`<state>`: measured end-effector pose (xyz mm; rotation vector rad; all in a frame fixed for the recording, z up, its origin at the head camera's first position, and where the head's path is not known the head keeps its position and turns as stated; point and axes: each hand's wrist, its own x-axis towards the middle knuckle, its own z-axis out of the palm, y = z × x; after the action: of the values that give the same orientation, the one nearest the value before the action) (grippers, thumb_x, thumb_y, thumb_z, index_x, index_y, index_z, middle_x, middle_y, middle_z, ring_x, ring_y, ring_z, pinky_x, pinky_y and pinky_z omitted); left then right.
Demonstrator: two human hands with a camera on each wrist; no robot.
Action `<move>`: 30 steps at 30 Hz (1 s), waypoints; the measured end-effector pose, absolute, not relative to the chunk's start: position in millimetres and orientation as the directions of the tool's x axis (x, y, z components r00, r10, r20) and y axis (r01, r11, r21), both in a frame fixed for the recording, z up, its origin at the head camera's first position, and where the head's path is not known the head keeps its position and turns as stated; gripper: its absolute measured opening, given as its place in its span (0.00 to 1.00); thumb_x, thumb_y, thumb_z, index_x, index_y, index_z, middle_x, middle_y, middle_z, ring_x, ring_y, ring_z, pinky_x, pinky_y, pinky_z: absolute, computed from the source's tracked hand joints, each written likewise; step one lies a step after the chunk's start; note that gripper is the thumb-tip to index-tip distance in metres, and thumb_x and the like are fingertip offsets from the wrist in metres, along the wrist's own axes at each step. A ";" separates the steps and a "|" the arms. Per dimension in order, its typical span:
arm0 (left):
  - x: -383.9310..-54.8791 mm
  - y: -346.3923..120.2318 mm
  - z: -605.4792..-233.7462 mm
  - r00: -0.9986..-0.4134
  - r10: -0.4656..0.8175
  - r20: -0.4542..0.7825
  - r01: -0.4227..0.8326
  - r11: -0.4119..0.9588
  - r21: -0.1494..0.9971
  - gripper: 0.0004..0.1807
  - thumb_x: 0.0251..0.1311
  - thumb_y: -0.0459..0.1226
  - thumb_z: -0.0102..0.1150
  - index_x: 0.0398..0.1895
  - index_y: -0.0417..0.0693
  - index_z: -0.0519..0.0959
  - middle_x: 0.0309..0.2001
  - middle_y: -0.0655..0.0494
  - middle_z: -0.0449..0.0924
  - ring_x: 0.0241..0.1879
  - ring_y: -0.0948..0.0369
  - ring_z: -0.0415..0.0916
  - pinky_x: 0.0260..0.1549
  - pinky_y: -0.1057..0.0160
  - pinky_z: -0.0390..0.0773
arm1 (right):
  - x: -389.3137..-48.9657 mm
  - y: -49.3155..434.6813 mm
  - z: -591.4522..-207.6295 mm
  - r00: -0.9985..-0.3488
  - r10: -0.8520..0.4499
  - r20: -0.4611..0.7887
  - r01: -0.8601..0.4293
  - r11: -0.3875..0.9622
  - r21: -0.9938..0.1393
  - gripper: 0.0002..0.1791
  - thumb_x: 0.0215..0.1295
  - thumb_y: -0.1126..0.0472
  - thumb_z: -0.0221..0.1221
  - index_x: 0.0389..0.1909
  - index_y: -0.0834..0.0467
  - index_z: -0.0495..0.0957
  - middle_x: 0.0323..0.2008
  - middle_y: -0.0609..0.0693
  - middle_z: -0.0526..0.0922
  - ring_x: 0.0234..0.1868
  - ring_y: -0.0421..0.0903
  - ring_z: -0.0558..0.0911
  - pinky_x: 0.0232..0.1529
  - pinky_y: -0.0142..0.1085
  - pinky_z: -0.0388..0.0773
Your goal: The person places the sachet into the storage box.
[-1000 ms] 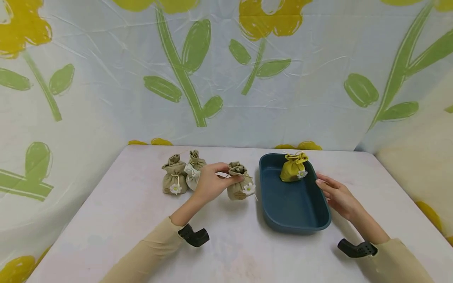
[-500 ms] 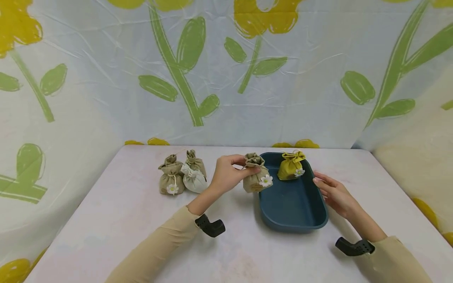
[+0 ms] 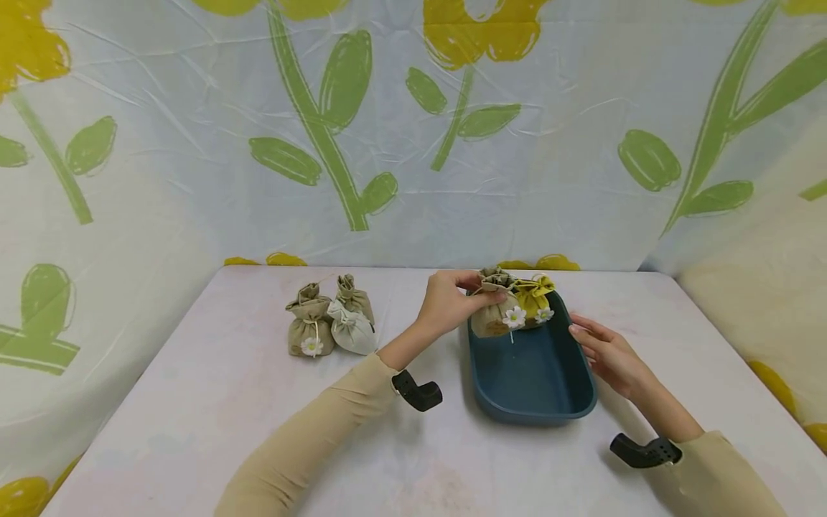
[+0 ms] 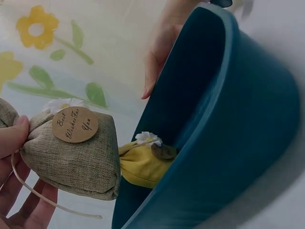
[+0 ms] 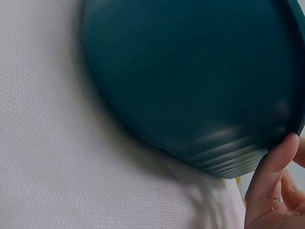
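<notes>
A beige-brown drawstring pouch [image 3: 493, 318] hangs over the back left of the blue plastic basin [image 3: 536, 411]. My left hand [image 3: 446, 305] pinches it by its gathered neck. A round "Best Wishes For You" tag [image 4: 75, 124] and a white flower show on it in the left wrist view. Inside the basin, at its back, sits a yellow pouch [image 4: 145, 164], partly hidden behind the held one in the head view. My right hand [image 3: 610, 357] rests its fingers against the basin's right side. In the right wrist view the thumb [image 5: 281, 155] touches the wall just under the rim.
On the left of the table [image 3: 213, 424] stand a brown pouch with a flower [image 3: 311, 334], a whitish pouch [image 3: 352, 330] and another brown pouch [image 3: 355, 296], close together. A flower-printed cloth [image 3: 549, 179] hangs behind the table.
My left hand has carried the beige-brown pouch rightward from the table to over the basin. The right hand has stayed at the basin's side. The head view has shifted slightly.
</notes>
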<state>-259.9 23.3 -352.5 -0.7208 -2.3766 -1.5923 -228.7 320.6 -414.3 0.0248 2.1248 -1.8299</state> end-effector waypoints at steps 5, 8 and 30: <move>-270.0 30.6 -351.5 -0.877 0.316 0.362 0.455 0.303 0.837 0.14 0.50 0.46 0.72 0.20 0.48 0.80 0.27 0.55 0.84 0.35 0.67 0.77 0.29 0.72 0.72 | -230.6 319.3 -411.7 -0.943 -0.200 -0.265 0.229 0.184 -0.956 0.40 0.73 0.48 0.49 0.76 0.59 0.42 0.42 0.22 0.74 0.43 0.25 0.77 0.43 0.26 0.77; -275.0 33.6 -352.7 -0.883 0.326 0.337 0.437 0.309 0.845 0.12 0.50 0.46 0.72 0.28 0.47 0.85 0.34 0.54 0.85 0.37 0.66 0.77 0.31 0.72 0.74 | -231.3 318.7 -411.0 -0.944 -0.196 -0.267 0.231 0.184 -0.955 0.40 0.73 0.48 0.49 0.76 0.59 0.43 0.42 0.23 0.73 0.43 0.25 0.77 0.43 0.26 0.78; -298.0 46.3 -373.1 -0.846 0.421 0.328 0.510 0.458 0.728 0.24 0.59 0.34 0.63 0.11 0.50 0.60 0.11 0.60 0.52 0.14 0.67 0.43 0.19 0.72 0.47 | -228.3 318.1 -412.2 -0.943 -0.184 -0.277 0.245 0.179 -0.953 0.39 0.73 0.49 0.49 0.76 0.58 0.43 0.42 0.22 0.74 0.43 0.25 0.78 0.44 0.27 0.77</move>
<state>-298.0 46.3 -373.1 -0.8312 -2.5945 -1.3494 -228.3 318.1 -412.2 0.0585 2.1323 -1.8215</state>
